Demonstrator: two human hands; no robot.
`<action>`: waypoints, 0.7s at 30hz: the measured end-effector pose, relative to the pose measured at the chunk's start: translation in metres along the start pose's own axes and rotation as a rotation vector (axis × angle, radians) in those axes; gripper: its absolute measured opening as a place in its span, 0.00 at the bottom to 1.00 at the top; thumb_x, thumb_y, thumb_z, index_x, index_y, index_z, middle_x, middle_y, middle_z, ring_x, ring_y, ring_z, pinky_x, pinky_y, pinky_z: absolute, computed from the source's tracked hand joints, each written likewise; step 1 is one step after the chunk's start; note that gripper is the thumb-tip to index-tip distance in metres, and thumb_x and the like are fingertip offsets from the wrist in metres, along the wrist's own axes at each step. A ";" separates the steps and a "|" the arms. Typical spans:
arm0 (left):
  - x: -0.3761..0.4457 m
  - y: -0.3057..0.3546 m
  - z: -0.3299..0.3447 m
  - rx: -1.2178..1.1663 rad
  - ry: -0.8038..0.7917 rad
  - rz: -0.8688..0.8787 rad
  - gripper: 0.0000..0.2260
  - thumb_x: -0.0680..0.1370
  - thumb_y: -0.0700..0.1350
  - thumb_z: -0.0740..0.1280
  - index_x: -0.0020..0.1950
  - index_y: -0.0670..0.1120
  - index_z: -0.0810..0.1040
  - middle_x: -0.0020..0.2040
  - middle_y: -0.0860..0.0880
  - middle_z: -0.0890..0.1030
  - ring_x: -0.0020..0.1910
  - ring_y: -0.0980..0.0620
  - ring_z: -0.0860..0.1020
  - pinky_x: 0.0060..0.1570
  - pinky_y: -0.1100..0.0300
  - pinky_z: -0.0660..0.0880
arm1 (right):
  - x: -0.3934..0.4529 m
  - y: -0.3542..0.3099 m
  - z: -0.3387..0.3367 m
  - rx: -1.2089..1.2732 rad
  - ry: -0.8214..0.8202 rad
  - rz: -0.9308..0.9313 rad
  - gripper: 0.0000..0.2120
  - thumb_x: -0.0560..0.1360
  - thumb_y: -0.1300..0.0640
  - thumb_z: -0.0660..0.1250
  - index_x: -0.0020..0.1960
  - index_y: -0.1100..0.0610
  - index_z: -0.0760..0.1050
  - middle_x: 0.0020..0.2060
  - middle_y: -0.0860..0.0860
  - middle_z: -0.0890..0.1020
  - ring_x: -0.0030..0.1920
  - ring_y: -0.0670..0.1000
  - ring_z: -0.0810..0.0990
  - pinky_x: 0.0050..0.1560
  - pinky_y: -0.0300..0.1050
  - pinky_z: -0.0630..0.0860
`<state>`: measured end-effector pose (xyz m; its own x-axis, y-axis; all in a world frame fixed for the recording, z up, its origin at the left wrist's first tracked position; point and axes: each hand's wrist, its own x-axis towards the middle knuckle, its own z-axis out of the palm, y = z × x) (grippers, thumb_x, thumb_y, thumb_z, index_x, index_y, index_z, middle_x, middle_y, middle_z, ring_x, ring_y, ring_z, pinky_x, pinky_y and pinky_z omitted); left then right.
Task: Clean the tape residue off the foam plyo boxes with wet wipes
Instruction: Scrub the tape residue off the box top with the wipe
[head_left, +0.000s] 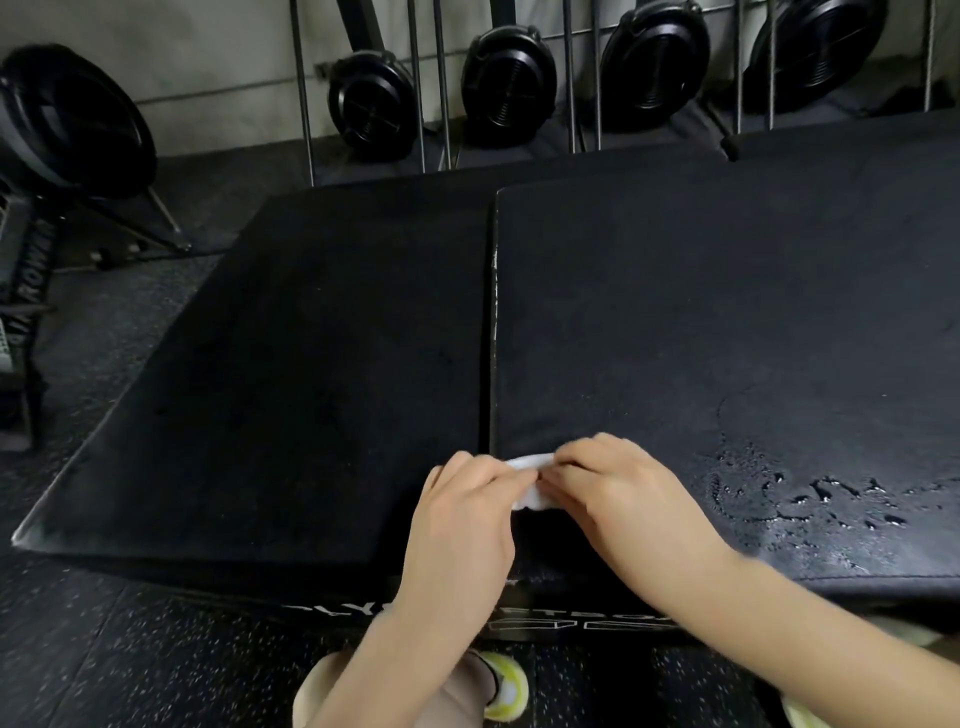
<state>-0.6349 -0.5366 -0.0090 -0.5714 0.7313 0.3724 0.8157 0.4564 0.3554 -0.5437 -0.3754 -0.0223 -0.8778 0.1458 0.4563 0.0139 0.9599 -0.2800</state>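
The left plyo box (291, 374) lay at nine o'clock, touching the right plyo box (727, 322) at three. Over their seam, at six o'clock, the left hand (462, 499) and right hand (618, 493) both pinched a white wet wipe (527, 480). Water beads (831, 499) glistened at four o'clock.

Matt black foam boxes (311, 338), right one wet-glossy; soft white wipe (530, 499).
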 end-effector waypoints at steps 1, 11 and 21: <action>0.011 -0.003 0.001 0.007 -0.012 -0.002 0.17 0.73 0.35 0.65 0.57 0.48 0.85 0.45 0.55 0.80 0.42 0.52 0.74 0.44 0.53 0.75 | 0.010 0.005 0.001 -0.011 0.013 0.006 0.07 0.75 0.56 0.67 0.43 0.55 0.84 0.41 0.50 0.81 0.38 0.54 0.78 0.39 0.49 0.76; 0.047 0.002 0.001 -0.005 -0.050 0.009 0.23 0.71 0.29 0.69 0.58 0.52 0.83 0.39 0.54 0.79 0.39 0.52 0.73 0.41 0.58 0.76 | 0.034 0.022 0.006 -0.055 0.012 0.088 0.06 0.74 0.56 0.73 0.38 0.54 0.84 0.36 0.50 0.79 0.35 0.55 0.76 0.38 0.48 0.73; 0.044 -0.012 0.014 -0.036 0.000 0.017 0.19 0.72 0.34 0.65 0.57 0.50 0.85 0.47 0.57 0.82 0.47 0.55 0.76 0.48 0.56 0.78 | 0.036 0.024 0.009 -0.014 0.013 0.033 0.21 0.80 0.45 0.59 0.38 0.54 0.83 0.36 0.49 0.78 0.35 0.54 0.76 0.39 0.48 0.73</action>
<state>-0.6684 -0.5029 -0.0086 -0.5571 0.7392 0.3785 0.8218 0.4253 0.3791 -0.5793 -0.3492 -0.0197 -0.8706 0.1801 0.4579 0.0493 0.9578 -0.2830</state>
